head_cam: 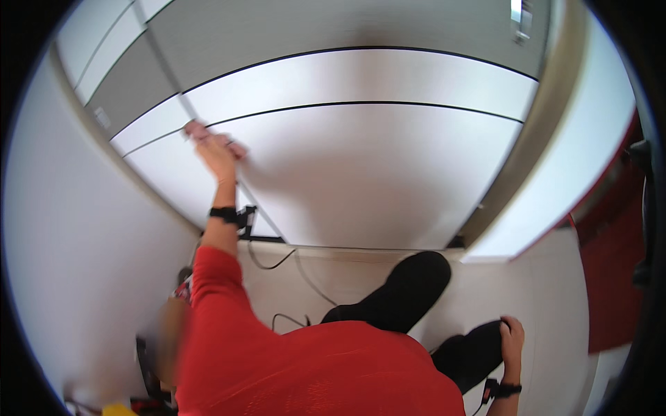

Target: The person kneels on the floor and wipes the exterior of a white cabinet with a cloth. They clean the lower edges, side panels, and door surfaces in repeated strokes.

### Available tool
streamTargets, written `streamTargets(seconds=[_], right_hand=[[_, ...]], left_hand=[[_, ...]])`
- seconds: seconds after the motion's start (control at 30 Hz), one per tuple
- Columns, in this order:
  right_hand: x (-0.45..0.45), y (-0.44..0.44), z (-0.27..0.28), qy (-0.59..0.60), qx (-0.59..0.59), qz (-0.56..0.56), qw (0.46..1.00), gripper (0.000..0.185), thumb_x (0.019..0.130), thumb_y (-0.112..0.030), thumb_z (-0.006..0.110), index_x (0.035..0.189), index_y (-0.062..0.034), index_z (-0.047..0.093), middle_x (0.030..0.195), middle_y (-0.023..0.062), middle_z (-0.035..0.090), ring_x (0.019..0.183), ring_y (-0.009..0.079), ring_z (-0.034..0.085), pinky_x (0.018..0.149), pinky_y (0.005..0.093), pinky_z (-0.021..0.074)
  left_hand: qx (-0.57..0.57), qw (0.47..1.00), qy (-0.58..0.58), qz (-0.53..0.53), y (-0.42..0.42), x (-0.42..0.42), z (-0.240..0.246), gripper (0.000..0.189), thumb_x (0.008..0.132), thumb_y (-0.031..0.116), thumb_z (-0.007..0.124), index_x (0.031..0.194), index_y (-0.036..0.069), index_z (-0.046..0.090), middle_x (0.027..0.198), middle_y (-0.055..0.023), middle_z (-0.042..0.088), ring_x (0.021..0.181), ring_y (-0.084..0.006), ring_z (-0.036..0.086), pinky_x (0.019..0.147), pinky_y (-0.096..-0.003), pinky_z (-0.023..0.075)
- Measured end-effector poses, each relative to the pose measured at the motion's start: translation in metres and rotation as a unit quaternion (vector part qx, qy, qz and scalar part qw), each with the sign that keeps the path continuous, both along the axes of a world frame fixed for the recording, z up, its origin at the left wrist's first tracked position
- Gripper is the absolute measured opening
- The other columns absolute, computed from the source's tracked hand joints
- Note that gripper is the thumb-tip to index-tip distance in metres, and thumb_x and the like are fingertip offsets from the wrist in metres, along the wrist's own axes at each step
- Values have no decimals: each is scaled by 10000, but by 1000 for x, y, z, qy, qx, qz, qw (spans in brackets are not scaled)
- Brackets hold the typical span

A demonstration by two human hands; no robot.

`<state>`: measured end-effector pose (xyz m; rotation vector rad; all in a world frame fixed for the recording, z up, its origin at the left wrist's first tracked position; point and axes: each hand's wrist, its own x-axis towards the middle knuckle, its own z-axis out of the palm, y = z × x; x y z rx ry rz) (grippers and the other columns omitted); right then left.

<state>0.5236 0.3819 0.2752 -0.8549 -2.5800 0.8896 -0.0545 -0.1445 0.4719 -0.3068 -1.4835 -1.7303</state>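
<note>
My left hand (216, 153) is stretched out to a tall sliding door panel (364, 171), at the upright strip (187, 106) along its left edge. Something pink (195, 129) shows at the fingers; blur hides whether it is a cloth or the fingertips themselves. The panel is glossy white below, with a grey band (333, 31) above and thin black lines across it. My right hand (512, 335) rests over my bent knee (471, 348) in black trousers, fingers draped, holding nothing. Each wrist wears a black strap with a small device.
A white wall (67, 223) runs along the left. Black cables (270, 266) trail over the pale floor (364, 281). Blurred items, one brown (169, 333), stand beside my left side. At the right is a white partition (525, 208), with a dark red surface (614, 291) beyond.
</note>
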Motion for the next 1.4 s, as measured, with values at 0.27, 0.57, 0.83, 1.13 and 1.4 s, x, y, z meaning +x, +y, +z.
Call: streamTargets(seconds=[0.27,0.57,0.83,1.13,1.4], right_hand=[[-2,-20,-2,16,13,-31,999,256,882,-184,589,1073,-59,707,1123,124,701,1120,311,619,1005,401,480],[-3,-33,17,13,25,-27,999,256,876,-202,591,1062,-70,711,1127,114,702,1125,315,616,1010,408,482],[-5,-37,25,9,31,-20,999,268,873,-209,580,1061,-69,708,1140,113,703,1127,317,615,1013,414,483],[-16,-43,54,-35,13,-18,999,291,873,-213,566,1081,-66,706,1165,110,699,1155,311,607,1037,407,469],[-21,-49,66,-41,18,-13,999,286,872,-217,571,1080,-72,703,1168,106,696,1157,307,605,1036,405,469]], left_hand=[[-71,994,32,73,16,1,-7,49,1011,11,370,1026,19,324,711,-85,493,406,-179,478,346,-324,379],[-89,991,1,99,18,-1,-13,64,1006,33,399,1003,-28,382,727,-79,505,562,-165,487,532,-301,460],[-95,993,12,65,23,6,-13,162,1003,20,388,1144,-54,357,714,-68,490,506,-132,438,431,-282,415],[-144,980,35,129,16,-3,-20,254,1019,53,412,1242,-57,358,733,-73,529,556,-116,472,471,-255,437],[-145,985,1,92,14,1,-20,288,1018,57,415,1272,-61,352,730,-65,528,566,-115,475,481,-256,428]])
